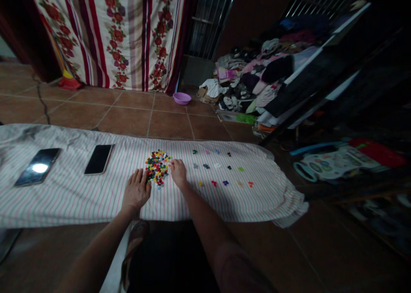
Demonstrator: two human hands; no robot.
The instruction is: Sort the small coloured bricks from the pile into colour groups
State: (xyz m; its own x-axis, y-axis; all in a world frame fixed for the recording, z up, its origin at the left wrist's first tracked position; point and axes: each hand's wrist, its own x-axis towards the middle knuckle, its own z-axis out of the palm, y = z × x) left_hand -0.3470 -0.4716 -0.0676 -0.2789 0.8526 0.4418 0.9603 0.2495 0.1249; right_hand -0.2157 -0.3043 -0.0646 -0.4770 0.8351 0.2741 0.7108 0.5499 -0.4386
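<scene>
A pile of small multicoloured pieces [157, 166] lies on a striped cloth [128, 198]. My left hand [138, 188] rests flat at the pile's lower left edge, fingers spread. At the right edge of the pile, my right hand [178, 171] has its fingers bent together near the pieces; anything between the fingertips is too small to make out. Further right, little single-colour groups lie in rows, among them green [195, 151], white [217, 165], yellow [201, 183], red [214, 183], dark blue [225, 183] and orange [251, 184].
Two phones lie on the cloth to the left, one with a bright reflection [40, 168] and one dark [99, 159]. Beyond the cloth's far edge, a purple basin [182, 98] stands on the tiled floor, near a heap of clothes [250, 76] and a floral curtain [135, 36].
</scene>
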